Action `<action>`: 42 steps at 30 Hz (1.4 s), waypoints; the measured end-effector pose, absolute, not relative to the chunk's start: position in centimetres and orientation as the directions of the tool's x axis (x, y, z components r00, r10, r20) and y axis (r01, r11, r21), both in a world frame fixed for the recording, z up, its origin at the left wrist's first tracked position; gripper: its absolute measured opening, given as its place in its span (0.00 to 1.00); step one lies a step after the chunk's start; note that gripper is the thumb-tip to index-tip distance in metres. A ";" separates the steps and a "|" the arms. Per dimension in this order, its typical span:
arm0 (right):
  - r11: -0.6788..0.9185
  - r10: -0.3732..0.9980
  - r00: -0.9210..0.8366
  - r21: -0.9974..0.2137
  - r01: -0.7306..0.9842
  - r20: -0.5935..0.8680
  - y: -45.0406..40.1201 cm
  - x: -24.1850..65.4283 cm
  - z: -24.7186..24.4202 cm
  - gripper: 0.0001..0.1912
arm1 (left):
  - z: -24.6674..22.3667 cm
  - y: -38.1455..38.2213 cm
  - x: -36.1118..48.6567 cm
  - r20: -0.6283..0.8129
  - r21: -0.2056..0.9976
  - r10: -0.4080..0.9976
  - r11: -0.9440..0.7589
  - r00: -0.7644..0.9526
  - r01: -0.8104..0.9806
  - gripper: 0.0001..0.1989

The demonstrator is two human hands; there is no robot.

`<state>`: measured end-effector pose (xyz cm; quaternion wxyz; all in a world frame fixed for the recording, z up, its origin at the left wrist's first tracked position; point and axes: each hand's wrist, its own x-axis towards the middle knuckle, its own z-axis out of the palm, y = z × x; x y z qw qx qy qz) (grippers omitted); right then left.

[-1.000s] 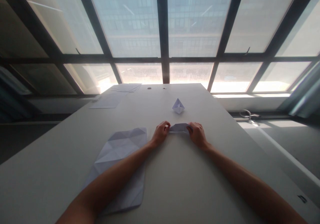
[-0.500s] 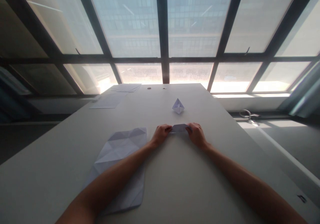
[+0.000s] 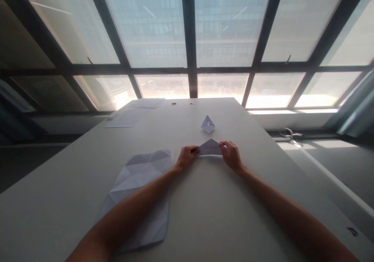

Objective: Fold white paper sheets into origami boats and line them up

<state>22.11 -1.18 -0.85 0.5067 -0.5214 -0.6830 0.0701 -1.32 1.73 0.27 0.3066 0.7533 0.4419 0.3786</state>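
Observation:
A small folded piece of white paper (image 3: 210, 148) with a peaked top is held between my two hands above the white table (image 3: 193, 207). My left hand (image 3: 187, 156) pinches its left end, and my right hand (image 3: 230, 154) grips its right end. Just beyond them on the table stands a folded paper boat (image 3: 207, 124). Creased white paper sheets (image 3: 140, 176) lie to the left, partly under my left forearm.
Flat white sheets (image 3: 124, 118) lie at the table's far left. Two small round items sit near the far edge. Large windows (image 3: 157, 28) rise behind the table, with curtains at both sides.
The folded paper now shows a pointed top and looks wider between my hands. My right hand has shifted slightly to the right, its fingers a little higher.

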 end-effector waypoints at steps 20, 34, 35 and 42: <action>0.087 0.995 -0.039 -0.995 -0.049 0.089 1.0 27.2 -1.3 0.22 | -0.3 2.5 -1.7 0.249 0.883 0.941 -0.318 0.230 0.346 0.17; 0.138 0.987 -0.078 -0.990 -0.031 0.140 0.5 27.1 -0.8 0.16 | -0.2 2.4 -1.7 0.246 0.884 0.950 -0.301 0.190 0.358 0.16; 0.152 0.985 -0.081 -0.988 -0.032 0.154 0.4 27.1 -0.8 0.16 | -0.1 2.4 -1.7 0.247 0.884 0.951 -0.299 0.184 0.360 0.16; 0.201 0.979 -0.036 -0.979 -0.006 0.201 0.6 26.8 -1.1 0.16 | 0.1 2.2 -1.7 0.253 0.885 0.950 -0.304 0.184 0.353 0.17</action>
